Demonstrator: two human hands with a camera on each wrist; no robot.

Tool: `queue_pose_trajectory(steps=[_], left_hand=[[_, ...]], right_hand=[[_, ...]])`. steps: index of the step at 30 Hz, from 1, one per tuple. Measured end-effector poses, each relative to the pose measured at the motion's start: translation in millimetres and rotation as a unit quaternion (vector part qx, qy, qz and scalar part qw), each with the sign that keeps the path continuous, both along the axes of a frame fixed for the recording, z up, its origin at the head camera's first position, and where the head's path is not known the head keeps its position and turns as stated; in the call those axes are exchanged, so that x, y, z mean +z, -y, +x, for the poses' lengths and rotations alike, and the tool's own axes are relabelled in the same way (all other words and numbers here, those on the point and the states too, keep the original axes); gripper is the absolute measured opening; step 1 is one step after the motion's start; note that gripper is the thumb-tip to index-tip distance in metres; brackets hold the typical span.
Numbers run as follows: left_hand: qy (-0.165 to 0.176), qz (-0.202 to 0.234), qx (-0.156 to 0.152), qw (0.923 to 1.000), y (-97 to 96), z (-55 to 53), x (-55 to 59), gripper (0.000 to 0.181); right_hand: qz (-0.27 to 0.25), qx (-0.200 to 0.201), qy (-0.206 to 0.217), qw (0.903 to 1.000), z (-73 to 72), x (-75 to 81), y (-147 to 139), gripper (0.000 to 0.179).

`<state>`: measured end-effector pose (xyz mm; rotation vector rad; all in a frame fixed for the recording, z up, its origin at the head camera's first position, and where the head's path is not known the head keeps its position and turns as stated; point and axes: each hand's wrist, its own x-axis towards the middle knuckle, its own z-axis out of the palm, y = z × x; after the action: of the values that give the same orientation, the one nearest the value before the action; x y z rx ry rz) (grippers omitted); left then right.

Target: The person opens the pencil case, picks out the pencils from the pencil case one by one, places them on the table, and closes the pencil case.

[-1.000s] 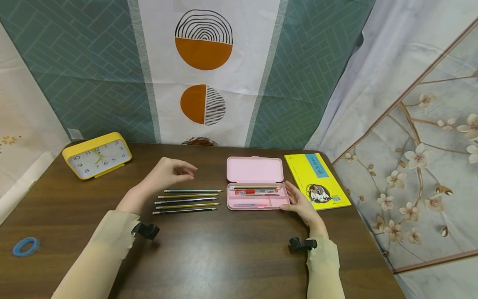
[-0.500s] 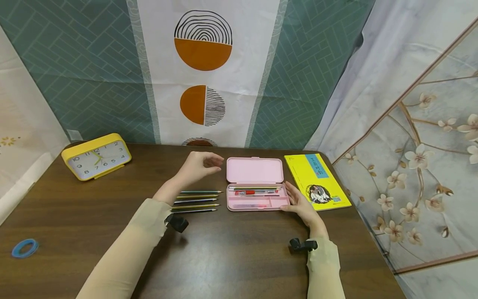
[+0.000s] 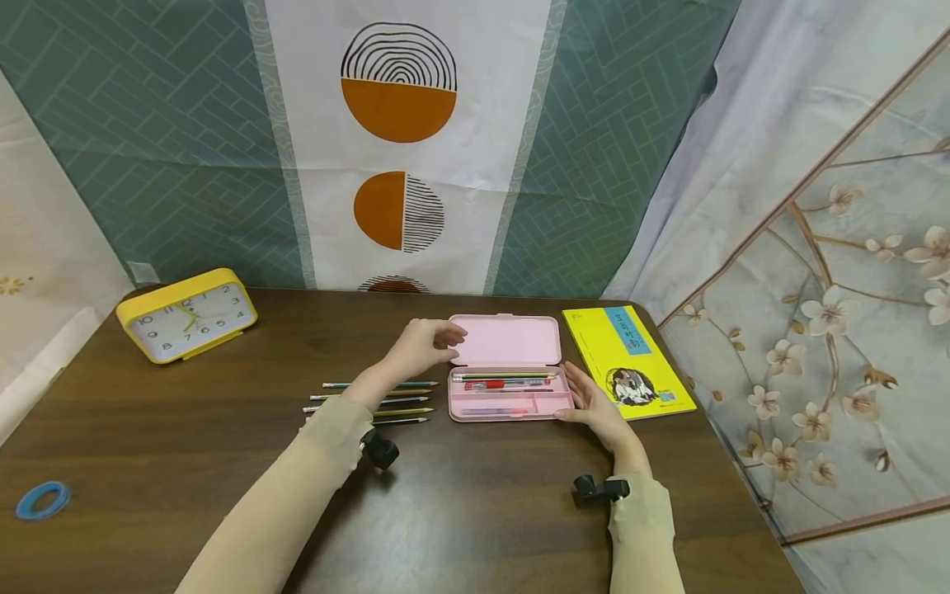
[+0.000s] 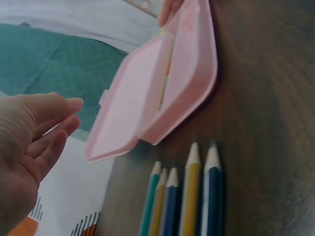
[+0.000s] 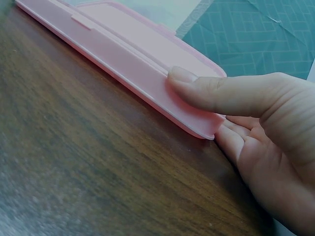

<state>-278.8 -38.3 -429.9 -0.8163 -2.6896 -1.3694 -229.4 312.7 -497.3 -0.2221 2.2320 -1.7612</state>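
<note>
A pink pencil case (image 3: 551, 404) lies on the table with its lid (image 3: 508, 340) folded back. In its long compartment are striped pencils (image 3: 519, 376) and a red pen (image 3: 496, 384); a pale pink pen (image 3: 493, 411) lies in the front one. My right hand (image 5: 266, 118) grips the case's right end, thumb on the front wall and fingers around the corner. My left hand (image 3: 421, 345) hovers at the lid's left edge, fingers loosely bent and holding nothing; the left wrist view shows it apart from the case. Below its wrist, several pencils (image 4: 191, 196) lie side by side, points toward the case.
A yellow book (image 3: 631, 363) lies right of the case. At the back left stands a yellow alarm clock (image 3: 189, 318). A blue tape ring (image 3: 22, 505) sits at the far left. Curtains hang behind the table (image 3: 475, 511) and to its sides.
My left hand has moved right, from above the pencils to the left edge of the pencil case's lid. My right hand has stayed at the case's right end.
</note>
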Motion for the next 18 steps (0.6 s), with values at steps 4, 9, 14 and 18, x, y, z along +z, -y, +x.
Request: queue_pose_trajectory(steps=[4, 9, 14, 18], left_hand=[[0.009, -0.021, 0.005, 0.9997, -5.6, 0.1, -5.7, 0.031], [0.021, -0.043, -0.007, 0.9988, -13.1, -0.7, -11.0, 0.030], [0.026, -0.056, -0.024, 0.9978, -17.4, -0.6, -16.9, 0.029], [0.025, -0.072, -0.041, 0.9963, -18.9, -0.2, -20.7, 0.026]], right_hand=[[0.001, 0.001, -0.002, 1.0000, 0.1, -0.2, -0.5, 0.098], [0.003, -0.001, 0.000, 1.0000, 0.3, -0.6, -1.5, 0.097], [0.009, -0.001, -0.002, 1.0000, 0.3, -0.6, -1.8, 0.097], [0.009, -0.001, -0.005, 0.9999, 0.5, 1.0, -1.2, 0.097]])
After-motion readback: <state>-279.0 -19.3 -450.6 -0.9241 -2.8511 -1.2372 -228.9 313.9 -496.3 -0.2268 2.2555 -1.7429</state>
